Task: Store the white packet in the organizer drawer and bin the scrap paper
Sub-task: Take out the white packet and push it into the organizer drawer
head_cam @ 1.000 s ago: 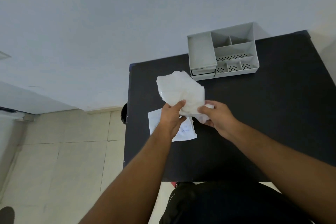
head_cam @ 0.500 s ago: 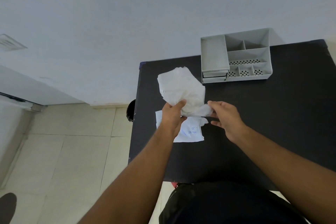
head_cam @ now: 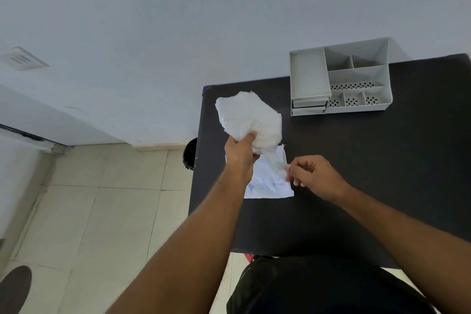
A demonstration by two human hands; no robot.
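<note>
My left hand (head_cam: 239,154) is shut on a crumpled white scrap paper (head_cam: 251,117) and holds it up over the left part of the black table (head_cam: 369,160). Under it the flat white packet (head_cam: 267,183) with blue print lies on the table, partly hidden by my left wrist. My right hand (head_cam: 314,174) hovers just right of the packet, fingers loosely curled, tips at its right edge, holding nothing. The grey organizer (head_cam: 356,76) stands at the table's far edge, its two small drawers (head_cam: 309,106) at the front left pushed in.
A round black bin (head_cam: 190,153) stands on the tiled floor against the table's left edge, mostly hidden by the tabletop. A pale wall runs behind the table. My dark-clothed lap (head_cam: 318,288) is at the table's near edge.
My right hand has let go of the crumpled paper and dropped down to the packet's right edge. My left hand keeps the paper. The camera view has shifted left.
</note>
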